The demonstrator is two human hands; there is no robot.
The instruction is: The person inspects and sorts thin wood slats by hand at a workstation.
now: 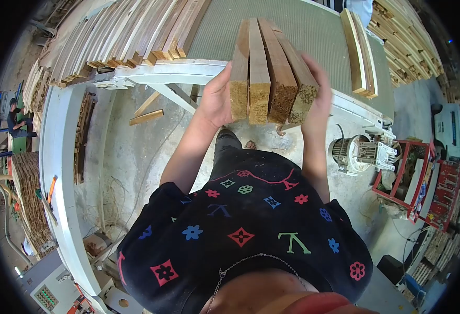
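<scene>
- The bundle of boards (269,68), four rough-sawn pieces set on edge side by side, is held up towards 12 o'clock, its cut ends facing the camera, over the near edge of the green-topped table (303,26).
- The left hand (217,99) presses flat on the bundle's 9 o'clock face, thumb on the outer board and forearm running down towards 7 o'clock.
- The right hand (318,97) clamps the 3 o'clock face, fingers curled round the outermost board and forearm dropping almost straight to 6 o'clock.
- Both hands are closed firmly on the wood, squeezing the boards together between them.
- A stack of slats (125,31) lies at 10 o'clock, with two loose slats (361,52) at 2 o'clock.
- A motor (353,154) sits at 4 o'clock.
</scene>
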